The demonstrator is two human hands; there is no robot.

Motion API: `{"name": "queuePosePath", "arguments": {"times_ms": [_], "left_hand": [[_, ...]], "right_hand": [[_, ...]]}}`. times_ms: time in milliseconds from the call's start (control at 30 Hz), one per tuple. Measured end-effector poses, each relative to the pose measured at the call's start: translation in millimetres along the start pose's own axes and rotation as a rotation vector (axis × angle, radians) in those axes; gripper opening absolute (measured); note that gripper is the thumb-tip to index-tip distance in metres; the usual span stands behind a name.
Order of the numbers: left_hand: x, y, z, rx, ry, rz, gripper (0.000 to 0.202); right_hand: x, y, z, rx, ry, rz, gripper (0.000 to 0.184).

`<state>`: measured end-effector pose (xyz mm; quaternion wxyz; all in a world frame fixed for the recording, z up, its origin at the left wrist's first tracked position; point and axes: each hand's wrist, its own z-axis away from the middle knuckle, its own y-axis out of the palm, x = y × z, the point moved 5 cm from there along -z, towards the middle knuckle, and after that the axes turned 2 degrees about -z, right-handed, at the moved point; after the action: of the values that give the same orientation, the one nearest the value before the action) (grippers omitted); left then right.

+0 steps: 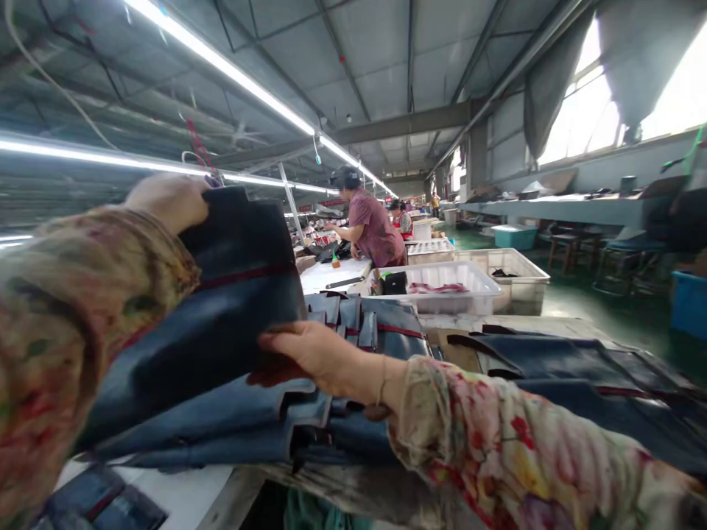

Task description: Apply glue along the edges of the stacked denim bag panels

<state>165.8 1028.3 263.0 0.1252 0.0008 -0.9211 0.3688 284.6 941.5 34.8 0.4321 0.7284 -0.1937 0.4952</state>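
Note:
A dark blue, glossy leather-like panel (pixel 237 309) with a dark red stripe across it is lifted up at the left. My left hand (pixel 169 200), blurred, grips its upper edge with closed fingers. Lower down, my right hand (pixel 325 361) pinches the right edge between thumb and fingers. Beneath the raised panel lie several similar blue pieces (pixel 221 412), overlapping in a pile. Another pile of blue panels (pixel 552 361) spreads to the right, beyond my right forearm.
White plastic bins (pixel 469 294) stand past the piles, one holding reddish strips. A co-worker (pixel 375 221) leans over a white table (pixel 331 276) ahead. Small blue pieces (pixel 99 497) lie at lower left. A long bench (pixel 579 210) runs below the windows, with stools beneath.

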Motion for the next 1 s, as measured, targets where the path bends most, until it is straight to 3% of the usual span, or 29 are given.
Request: {"name": "queuePosePath", "arguments": {"times_ms": [100, 233, 367, 500, 600, 700, 767, 833, 1000], "left_hand": [[-8, 47.3, 9, 0.039, 0.035, -0.133, 0.035], [-5, 102.4, -3, 0.055, 0.097, -0.129, 0.042], [-7, 165.5, -21, 0.009, 0.177, -0.076, 0.043], [-14, 254.1, -27, -0.014, 0.198, 0.117, 0.041], [-25, 320.0, -16, 0.133, 0.184, 0.225, 0.064], [-37, 362.8, 5, 0.515, 0.238, 0.211, 0.068], [-41, 370.7, 19, 0.771, 0.295, 0.187, 0.059], [-40, 362.8, 26, 0.89, 0.319, 0.181, 0.057], [-44, 307.1, 35, 0.849, 0.382, 0.208, 0.059]], "right_hand": [[-34, 4, -43, 0.016, 0.085, -0.118, 0.017], [-51, -9, -86, -0.045, 0.1, -0.1, 0.013], [-58, -42, -122, -0.136, 0.123, -0.005, 0.024], [-63, -87, -145, -0.262, 0.11, 0.213, 0.023], [-63, -114, -142, -0.293, 0.13, 0.393, 0.012], [-58, -128, -121, -0.251, 0.171, 0.449, 0.019], [-50, -129, -100, -0.19, 0.197, 0.475, 0.032], [-40, -127, -74, -0.127, 0.217, 0.519, 0.041], [-16, -132, 15, -0.184, 0.176, 0.622, 0.041]]}}
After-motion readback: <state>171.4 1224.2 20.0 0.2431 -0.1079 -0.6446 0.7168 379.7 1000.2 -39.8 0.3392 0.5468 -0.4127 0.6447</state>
